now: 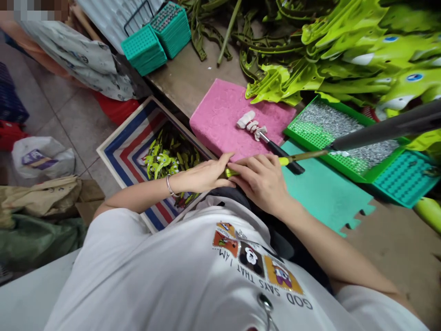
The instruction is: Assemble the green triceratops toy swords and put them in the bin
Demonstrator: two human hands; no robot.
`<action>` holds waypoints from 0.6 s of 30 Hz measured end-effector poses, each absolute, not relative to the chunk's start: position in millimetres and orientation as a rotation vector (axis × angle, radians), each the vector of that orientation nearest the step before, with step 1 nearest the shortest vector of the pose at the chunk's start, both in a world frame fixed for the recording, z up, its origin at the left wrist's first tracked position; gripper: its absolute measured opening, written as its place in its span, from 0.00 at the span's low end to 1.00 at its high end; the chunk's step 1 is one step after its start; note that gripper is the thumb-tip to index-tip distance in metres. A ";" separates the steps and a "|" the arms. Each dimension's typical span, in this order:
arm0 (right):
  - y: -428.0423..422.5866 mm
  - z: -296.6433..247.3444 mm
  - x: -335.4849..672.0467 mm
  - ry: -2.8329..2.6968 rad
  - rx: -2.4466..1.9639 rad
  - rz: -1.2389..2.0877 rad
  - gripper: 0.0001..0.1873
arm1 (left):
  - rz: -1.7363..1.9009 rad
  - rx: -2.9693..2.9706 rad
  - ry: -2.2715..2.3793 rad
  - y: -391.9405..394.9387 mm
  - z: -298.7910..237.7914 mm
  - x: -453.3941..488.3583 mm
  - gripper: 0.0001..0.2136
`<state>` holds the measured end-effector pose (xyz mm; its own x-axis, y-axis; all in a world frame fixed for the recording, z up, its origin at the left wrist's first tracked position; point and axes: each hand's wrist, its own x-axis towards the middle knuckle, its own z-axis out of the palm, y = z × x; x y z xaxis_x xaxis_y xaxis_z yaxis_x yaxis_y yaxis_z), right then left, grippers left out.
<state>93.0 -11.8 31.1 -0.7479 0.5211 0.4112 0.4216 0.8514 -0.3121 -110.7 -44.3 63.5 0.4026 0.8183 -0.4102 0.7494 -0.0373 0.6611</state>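
Note:
My left hand [210,174], with a bracelet at the wrist, is closed around a yellow-green plastic piece [231,172] in front of my waist. Curled fingers of my right hand [262,179] press on the same piece from the other side, hiding most of it. A yellow-green tip [284,161] shows past the right knuckles; whether it belongs to that piece I cannot tell. Close to that tip ends the brass-coloured shaft of a dark power screwdriver [382,128], which reaches in from the right. Beyond my hands, a black-handled tool [280,154] with a white wrapped end leans across a pink block [217,115].
A green tray [370,177] of small screws stands right, beside a teal perforated tray [408,177] and mat [320,193]. Green dinosaur-like parts [365,59] pile up behind. Left below is a striped-lined box [120,149] of small parts. Another person [76,55] is at upper left.

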 end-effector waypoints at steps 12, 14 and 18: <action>-29.8 23.2 88.6 -2.274 -0.896 0.142 0.11 | 0.275 2.484 1.547 -53.9 35.0 -101.1 0.23; -31.3 23.8 92.6 -2.244 -0.967 0.105 0.11 | 0.327 2.558 1.498 -46.4 29.3 -97.4 0.21; -31.4 18.9 96.0 -2.148 -1.070 0.059 0.10 | 0.326 2.669 1.427 -30.6 26.0 -89.0 0.20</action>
